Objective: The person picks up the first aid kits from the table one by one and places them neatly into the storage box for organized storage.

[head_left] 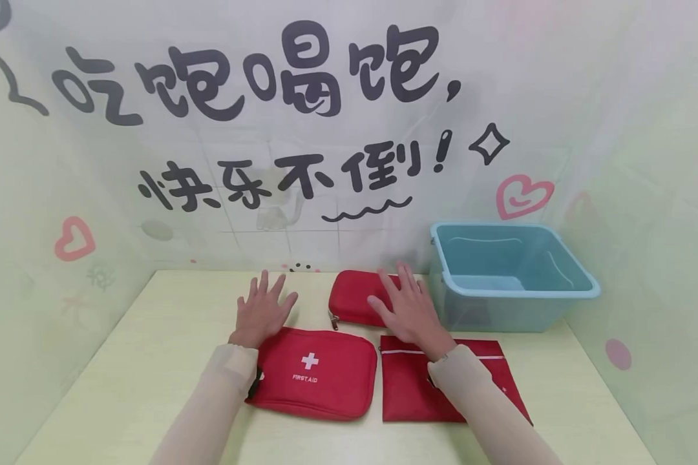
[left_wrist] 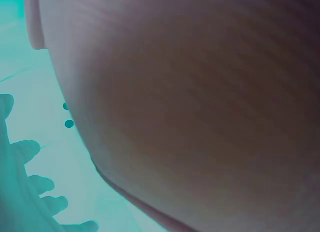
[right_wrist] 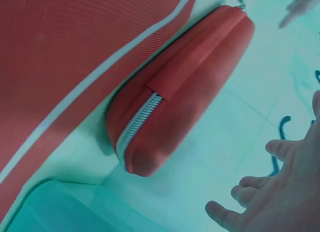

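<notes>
My left hand (head_left: 262, 310) is held with fingers spread at the upper left corner of a red first aid pouch (head_left: 317, 387) marked with a white cross. My right hand (head_left: 410, 310), fingers also spread, hovers over the right part of a small red zippered case (head_left: 357, 297). In the right wrist view that case (right_wrist: 195, 82) appears apart from my right hand (right_wrist: 285, 197). A flat red pouch (head_left: 407, 394) with a white stripe lies under my right wrist, partly hidden by the sleeve. Close-up skin fills most of the left wrist view.
A light blue plastic bin (head_left: 523, 294) stands at the back right of the pale table (head_left: 157, 361), just right of the small case. Behind the table hangs a white printed sheet (head_left: 221, 142) with dark lettering; similar sheets line both sides.
</notes>
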A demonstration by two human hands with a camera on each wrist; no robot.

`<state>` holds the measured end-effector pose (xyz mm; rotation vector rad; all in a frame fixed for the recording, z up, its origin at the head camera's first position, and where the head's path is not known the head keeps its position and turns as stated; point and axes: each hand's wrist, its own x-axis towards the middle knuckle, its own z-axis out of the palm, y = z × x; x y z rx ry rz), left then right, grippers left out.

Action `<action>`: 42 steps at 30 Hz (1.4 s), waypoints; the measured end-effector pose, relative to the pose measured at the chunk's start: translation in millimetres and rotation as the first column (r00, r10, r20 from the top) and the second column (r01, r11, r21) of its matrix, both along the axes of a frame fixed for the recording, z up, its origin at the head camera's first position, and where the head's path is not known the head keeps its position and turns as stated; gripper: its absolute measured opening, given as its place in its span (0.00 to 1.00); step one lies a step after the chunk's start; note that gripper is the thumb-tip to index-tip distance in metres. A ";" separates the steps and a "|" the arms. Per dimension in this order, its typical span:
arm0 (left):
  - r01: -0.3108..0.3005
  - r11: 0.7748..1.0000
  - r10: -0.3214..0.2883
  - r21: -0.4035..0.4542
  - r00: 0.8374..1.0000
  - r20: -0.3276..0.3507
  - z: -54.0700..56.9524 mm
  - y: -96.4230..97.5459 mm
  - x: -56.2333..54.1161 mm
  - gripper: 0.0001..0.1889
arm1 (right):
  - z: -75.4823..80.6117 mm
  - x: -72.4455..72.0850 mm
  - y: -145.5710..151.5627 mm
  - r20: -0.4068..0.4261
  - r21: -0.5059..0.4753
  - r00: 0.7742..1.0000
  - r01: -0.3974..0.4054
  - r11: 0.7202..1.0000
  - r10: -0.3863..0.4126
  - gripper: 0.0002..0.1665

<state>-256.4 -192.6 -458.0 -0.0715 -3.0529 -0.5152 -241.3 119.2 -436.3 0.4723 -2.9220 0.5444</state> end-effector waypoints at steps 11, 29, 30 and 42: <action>0.085 0.993 -0.100 0.076 0.970 0.221 1.0 -3.0 7.8 0.38 | 3.2 17.6 9.4 -0.097 -0.023 0.995 -0.025 0.999 0.023 0.49; 0.162 0.957 -0.231 0.241 0.928 0.294 4.9 -22.8 10.9 0.40 | 10.5 55.5 32.6 -0.305 -0.093 0.952 -0.045 0.995 0.014 0.52; 0.158 0.955 -0.233 0.251 0.924 0.303 5.1 -25.0 11.1 0.39 | 10.7 57.3 34.3 -0.323 -0.095 0.946 -0.048 0.994 0.014 0.52; 0.177 0.929 -0.289 0.324 0.894 0.343 7.7 -35.5 11.7 0.29 | 8.6 65.0 61.6 -0.456 -0.181 0.887 -0.018 0.983 -0.068 0.49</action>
